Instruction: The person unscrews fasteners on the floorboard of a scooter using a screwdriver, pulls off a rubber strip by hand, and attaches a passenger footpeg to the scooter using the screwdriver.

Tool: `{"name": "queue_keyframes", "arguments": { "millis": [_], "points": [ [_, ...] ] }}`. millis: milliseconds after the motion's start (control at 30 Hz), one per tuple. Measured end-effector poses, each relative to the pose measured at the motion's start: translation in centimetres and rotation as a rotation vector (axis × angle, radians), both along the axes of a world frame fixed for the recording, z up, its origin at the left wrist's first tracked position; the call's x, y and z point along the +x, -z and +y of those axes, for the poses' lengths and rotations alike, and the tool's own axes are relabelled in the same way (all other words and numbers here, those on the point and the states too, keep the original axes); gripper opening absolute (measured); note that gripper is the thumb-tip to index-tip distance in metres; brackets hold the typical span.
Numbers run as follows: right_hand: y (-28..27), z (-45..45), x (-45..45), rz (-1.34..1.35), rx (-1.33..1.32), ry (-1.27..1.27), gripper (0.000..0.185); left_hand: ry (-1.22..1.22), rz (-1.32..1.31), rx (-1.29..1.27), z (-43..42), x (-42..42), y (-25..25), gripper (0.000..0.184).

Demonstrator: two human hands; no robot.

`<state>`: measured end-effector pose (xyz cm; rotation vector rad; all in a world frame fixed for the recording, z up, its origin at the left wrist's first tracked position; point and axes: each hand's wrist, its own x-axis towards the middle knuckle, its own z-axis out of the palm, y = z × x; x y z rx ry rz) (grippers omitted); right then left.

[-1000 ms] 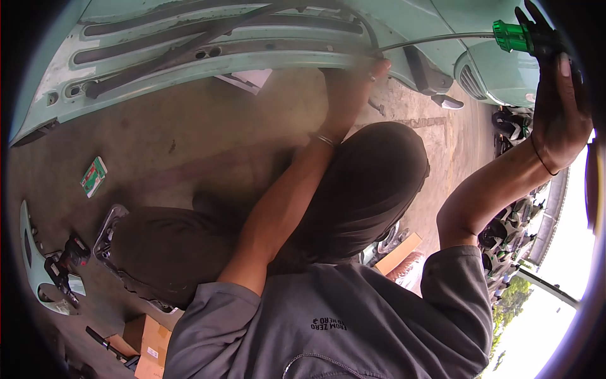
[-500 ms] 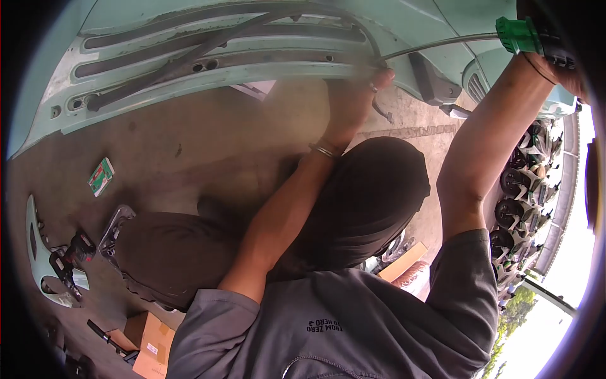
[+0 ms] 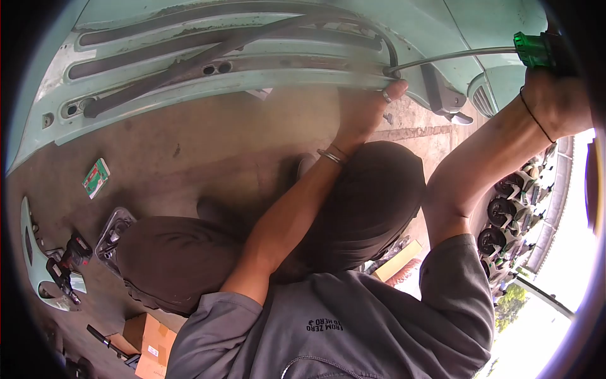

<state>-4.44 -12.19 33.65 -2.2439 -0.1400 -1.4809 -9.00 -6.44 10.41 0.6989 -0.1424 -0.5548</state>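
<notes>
At one panel (image 3: pixel 126 45), left hand (image 3: pixel 371 106); right hand (image 3: pixel 560 102) holds one tool (image 3: pixel 532 50).

The concrete floor (image 3: pixel 240 129) is brown and dusty, with an opened cardboard box (image 3: pixel 151 344) standing on it. Farther away, motorcycles (image 3: pixel 499 218) stand in a row, and bright daylight comes from outside, near green trees (image 3: pixel 510 307).
</notes>
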Motion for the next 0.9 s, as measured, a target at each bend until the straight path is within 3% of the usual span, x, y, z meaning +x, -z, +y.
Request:
{"name": "queue_keyframes", "arguments": {
  "millis": [300,500,600,700,767,833,900],
  "points": [
    [1.1,0.8,2.3,0.031,0.000,-0.028,0.054,-0.072,-0.113,0.018,-0.9,0.4,1.6,0.028],
    [0.2,2.4,-0.7,0.121,-0.032,0.276,0.054,-0.037,-0.022,-0.033,-0.7,0.0,1.1,0.030],
    [0.5,2.9,0.1,-0.116,-0.057,0.485,0.056,-0.015,0.002,-0.039,-0.7,-0.1,1.1,0.030],
    [-1.9,1.7,0.4,-0.177,0.573,-0.343,0.050,-0.007,-0.037,-0.017,-0.4,0.0,1.3,0.031],
    [-2.3,-0.3,0.6,-0.186,0.784,-0.638,0.049,-0.021,-0.062,0.005,0.0,0.4,1.2,0.031],
    [-1.7,-4.0,0.6,0.216,0.553,-1.289,0.052,0.028,-0.111,0.052,0.2,0.7,1.3,0.031],
    [-1.8,-5.1,1.7,0.435,0.410,-1.590,0.056,-0.086,-0.126,0.060,-0.2,0.5,1.5,0.031]
  ]
}}
